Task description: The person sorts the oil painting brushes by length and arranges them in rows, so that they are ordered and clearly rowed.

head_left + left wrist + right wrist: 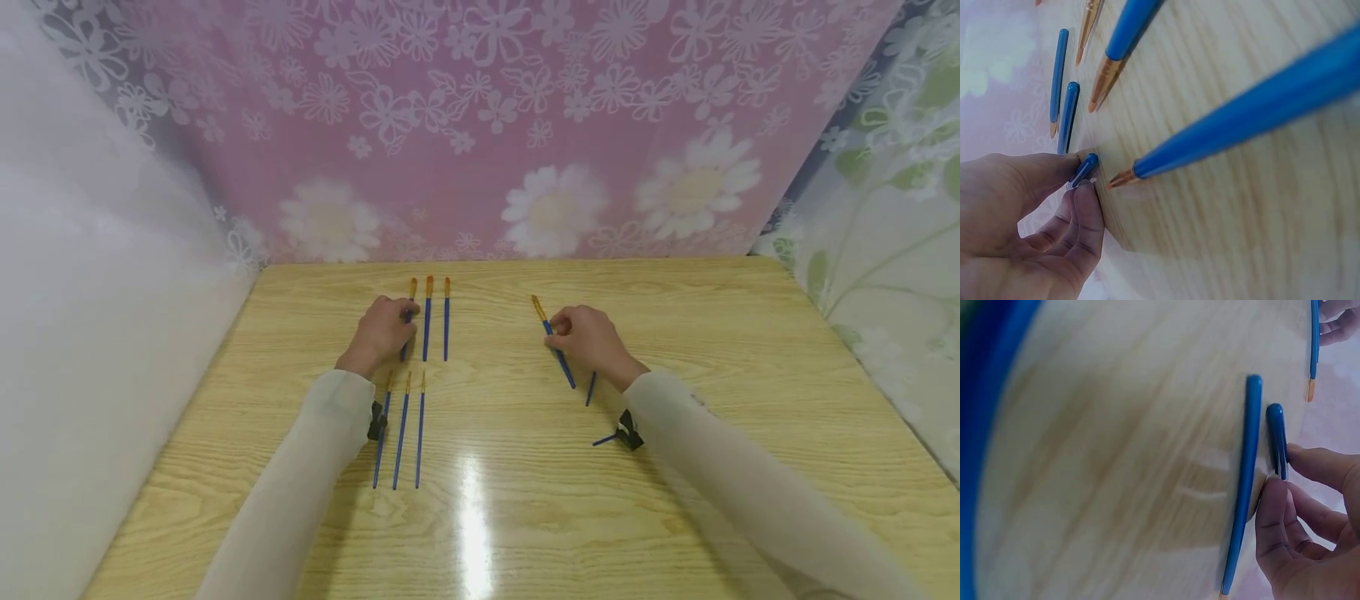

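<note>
My left hand (381, 331) pinches a blue-handled paintbrush (412, 288) between thumb and fingers, at the left end of an upper row. Beside it lie two more flat-tipped paintbrushes, one nearer (427, 329) and one farther right (446, 329). Across the table, my right hand (591, 340) pinches another paintbrush (566, 371), its golden-brown tip slanting up and left. In the right wrist view, thumb and fingertips grip that brush's blue handle (1277, 431). Under the right wrist and forearm, two more blue handles, one upper (591, 390) and one lower (604, 439), are partly hidden.
Three thin paintbrushes (401, 437) form a lower row, the leftmost partly covered by the left wrist. All lie on a wood-grain table (510, 425). A pink floral cloth (450, 183) hangs behind the far edge, with pale walls at both sides.
</note>
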Demonstrator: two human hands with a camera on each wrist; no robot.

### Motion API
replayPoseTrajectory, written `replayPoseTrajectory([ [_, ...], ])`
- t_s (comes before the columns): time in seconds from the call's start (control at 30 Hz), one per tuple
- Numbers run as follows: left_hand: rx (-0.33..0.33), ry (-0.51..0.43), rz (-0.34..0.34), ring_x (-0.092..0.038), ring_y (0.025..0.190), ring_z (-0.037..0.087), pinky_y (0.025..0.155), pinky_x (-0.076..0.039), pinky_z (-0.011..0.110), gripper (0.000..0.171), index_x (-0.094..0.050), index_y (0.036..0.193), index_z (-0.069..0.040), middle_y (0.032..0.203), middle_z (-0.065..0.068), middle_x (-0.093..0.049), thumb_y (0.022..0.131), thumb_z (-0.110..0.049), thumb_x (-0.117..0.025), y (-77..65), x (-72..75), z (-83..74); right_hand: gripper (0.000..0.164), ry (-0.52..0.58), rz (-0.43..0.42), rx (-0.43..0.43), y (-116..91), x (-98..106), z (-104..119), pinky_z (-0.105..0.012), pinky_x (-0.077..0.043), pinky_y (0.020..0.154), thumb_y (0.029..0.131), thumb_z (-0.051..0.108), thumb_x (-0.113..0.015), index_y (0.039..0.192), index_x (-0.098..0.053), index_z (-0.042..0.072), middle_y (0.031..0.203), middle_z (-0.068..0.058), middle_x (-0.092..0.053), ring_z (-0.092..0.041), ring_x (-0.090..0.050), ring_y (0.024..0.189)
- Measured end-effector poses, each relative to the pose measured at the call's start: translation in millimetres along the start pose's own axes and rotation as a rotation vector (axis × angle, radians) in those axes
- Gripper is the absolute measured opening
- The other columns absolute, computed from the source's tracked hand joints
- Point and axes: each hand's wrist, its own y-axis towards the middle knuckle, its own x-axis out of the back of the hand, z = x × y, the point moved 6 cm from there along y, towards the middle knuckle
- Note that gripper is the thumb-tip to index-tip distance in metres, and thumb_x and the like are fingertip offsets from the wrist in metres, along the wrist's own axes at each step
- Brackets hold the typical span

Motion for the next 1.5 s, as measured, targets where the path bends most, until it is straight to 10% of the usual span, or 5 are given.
replayPoseTrajectory([
  [0.77,0.01,-0.001,0.01,-0.052,0.142,0.042,0.111,-0.048,0.055,0.044,-0.061,0.154,-0.006,0.153,0.025,-0.054,0.111,-0.012,-0.057,-1.0,0.7,1.3,0.026,-0.004,0.025,0.072,6,-10,23,-0.049,-0.056,0.094,0.101,0.001,-0.064,0.124,-0.075,-0.001,0.111,-0.015,-0.076,-0.032,-0.07,0.104],
  [1.5,-0.005,0.003,0.004,-0.052,0.142,0.042,0.11,-0.049,0.055,0.044,-0.061,0.154,-0.005,0.152,0.026,-0.055,0.111,-0.011,-0.056,0.1,-0.8,1.6,0.026,0.284,0.072,0.047,19,-34,55,-0.037,-0.058,0.075,0.112,0.017,-0.063,0.137,-0.065,0.013,0.131,-0.016,-0.071,-0.028,-0.072,0.096],
])
